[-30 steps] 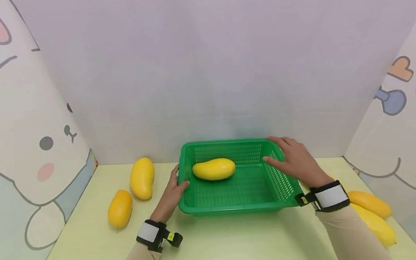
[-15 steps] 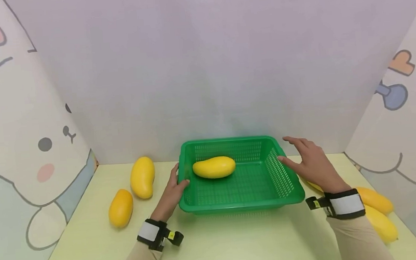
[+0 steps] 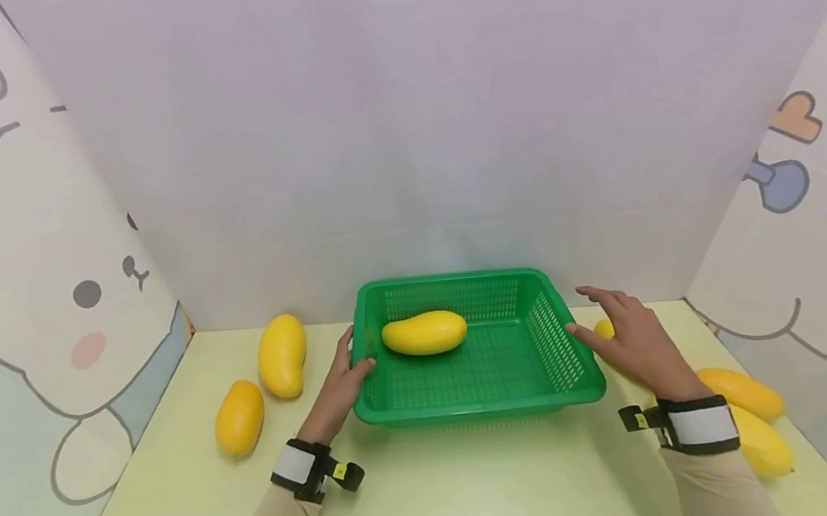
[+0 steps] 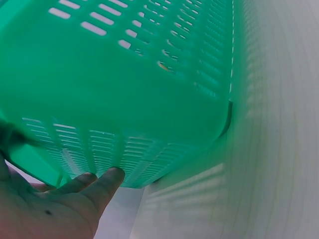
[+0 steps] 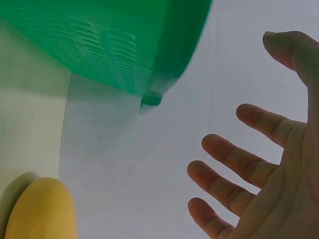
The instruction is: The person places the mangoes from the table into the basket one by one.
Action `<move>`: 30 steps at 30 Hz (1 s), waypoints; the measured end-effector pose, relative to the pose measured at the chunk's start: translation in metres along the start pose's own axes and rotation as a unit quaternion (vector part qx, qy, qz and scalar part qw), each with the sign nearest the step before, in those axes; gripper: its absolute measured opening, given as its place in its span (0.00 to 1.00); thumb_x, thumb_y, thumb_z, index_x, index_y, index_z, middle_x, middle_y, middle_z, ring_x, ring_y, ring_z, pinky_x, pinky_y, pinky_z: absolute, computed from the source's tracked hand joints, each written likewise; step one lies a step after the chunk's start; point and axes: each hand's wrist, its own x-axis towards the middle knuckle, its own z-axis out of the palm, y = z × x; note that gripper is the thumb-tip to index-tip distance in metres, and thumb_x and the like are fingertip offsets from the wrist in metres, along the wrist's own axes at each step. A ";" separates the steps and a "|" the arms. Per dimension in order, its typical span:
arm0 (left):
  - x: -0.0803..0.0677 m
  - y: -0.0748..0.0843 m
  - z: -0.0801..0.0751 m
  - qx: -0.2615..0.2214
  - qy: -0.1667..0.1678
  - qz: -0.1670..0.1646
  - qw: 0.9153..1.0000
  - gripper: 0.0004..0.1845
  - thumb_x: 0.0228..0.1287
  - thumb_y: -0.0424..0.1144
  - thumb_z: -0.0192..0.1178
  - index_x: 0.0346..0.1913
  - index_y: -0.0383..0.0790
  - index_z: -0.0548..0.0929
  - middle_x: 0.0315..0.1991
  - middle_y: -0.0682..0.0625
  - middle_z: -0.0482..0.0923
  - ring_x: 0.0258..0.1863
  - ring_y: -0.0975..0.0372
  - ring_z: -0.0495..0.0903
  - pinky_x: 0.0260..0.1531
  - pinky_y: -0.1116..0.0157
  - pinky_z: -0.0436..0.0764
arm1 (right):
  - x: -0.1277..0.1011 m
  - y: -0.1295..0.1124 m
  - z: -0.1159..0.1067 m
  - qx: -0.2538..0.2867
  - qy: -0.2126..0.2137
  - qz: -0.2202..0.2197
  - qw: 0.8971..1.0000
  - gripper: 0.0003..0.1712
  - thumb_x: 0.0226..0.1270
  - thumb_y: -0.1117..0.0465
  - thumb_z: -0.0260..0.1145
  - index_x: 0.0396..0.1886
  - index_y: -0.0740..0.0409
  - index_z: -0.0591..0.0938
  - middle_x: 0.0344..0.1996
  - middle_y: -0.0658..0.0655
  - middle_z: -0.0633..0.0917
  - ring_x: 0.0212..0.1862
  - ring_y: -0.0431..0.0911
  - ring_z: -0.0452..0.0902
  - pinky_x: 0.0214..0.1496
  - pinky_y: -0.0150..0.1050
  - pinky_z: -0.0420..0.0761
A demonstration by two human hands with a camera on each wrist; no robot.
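The right hand (image 5: 279, 164) is spread, fingers (image 5: 227, 179) straight, holding nothing. The green basket (image 5: 114, 45) fills the upper left, apart from the fingers. A yellow fruit (image 5: 42, 209), probably a mango, lies at lower left.

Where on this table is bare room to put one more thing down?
The pale yellow-green tabletop is bare in front of the green slotted plastic basket, between both sleeves. Inside the basket, the floor right of the yellow mango is free. Crowded: two mangoes at left, and mangoes beside the right hand.
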 end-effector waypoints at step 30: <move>0.000 -0.003 -0.001 -0.001 -0.003 0.003 1.000 0.39 0.78 0.37 0.47 0.82 0.50 0.40 0.78 0.36 0.52 0.72 0.45 0.60 0.68 0.41 0.60 | -0.033 0.016 0.003 0.002 0.038 0.043 0.998 0.35 0.73 0.47 0.64 0.71 0.63 0.71 0.58 0.75 0.77 0.57 0.71 0.69 0.55 0.70 0.66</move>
